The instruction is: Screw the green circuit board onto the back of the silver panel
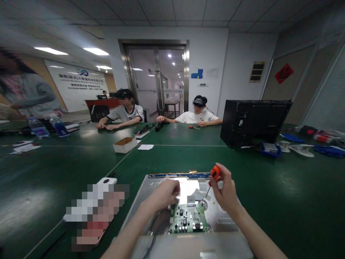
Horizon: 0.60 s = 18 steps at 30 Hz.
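Observation:
An orange-handled screwdriver (215, 172) is gripped in my right hand (225, 189), its thin shaft slanting down to the left towards the upper right corner of a green circuit board (188, 218). The board is mounted on a silver metal panel (229, 226) lying flat in front of me. My left hand (169, 190) is curled over the panel, above the board's upper left; what its fingers hold, if anything, is hidden. Pale tape or film (198, 195) lies just beyond the board. Along the panel's far edge runs a narrow blue circuit strip (180, 176).
On the green table (283, 208), a white power strip (106, 183) and a blurred pinkish item (107, 212) lie left of the panel. Farther off are an open cardboard box (125, 144), a black monitor (254, 122) and a blue tray (271, 150). Two people sit opposite; another stands at left.

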### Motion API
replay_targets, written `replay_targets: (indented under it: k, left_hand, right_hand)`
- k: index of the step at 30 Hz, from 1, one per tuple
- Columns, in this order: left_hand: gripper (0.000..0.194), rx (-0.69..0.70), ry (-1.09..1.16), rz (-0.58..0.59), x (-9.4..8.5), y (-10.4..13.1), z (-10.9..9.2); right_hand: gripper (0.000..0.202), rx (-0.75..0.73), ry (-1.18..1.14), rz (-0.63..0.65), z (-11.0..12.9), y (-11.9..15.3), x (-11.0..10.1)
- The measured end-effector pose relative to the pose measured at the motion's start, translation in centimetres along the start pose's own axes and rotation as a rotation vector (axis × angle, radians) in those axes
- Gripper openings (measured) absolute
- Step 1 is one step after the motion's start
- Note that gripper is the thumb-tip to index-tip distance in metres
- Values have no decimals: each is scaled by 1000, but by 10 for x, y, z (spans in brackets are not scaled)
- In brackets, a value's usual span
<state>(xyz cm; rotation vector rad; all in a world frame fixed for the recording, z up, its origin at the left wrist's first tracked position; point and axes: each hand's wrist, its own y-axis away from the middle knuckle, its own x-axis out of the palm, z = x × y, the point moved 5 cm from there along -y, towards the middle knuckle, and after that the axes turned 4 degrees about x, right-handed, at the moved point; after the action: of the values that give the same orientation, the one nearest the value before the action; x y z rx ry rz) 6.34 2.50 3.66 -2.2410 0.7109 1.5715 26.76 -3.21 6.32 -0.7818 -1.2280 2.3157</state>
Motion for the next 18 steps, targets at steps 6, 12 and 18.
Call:
replay_targets:
  k: [6,12,18]
  left_hand:
    - [20,135,144,-29,16,34,-57]
    - [23,157,116,-127,58,40,-86]
    - [12,152,33,-313,78,43,-93]
  right_hand:
    - [35,188,-90,38,11,12,-18]
    - [36,332,-142,-4,16,33,-31]
    - [35,361,-166,-7,8,42,-34]
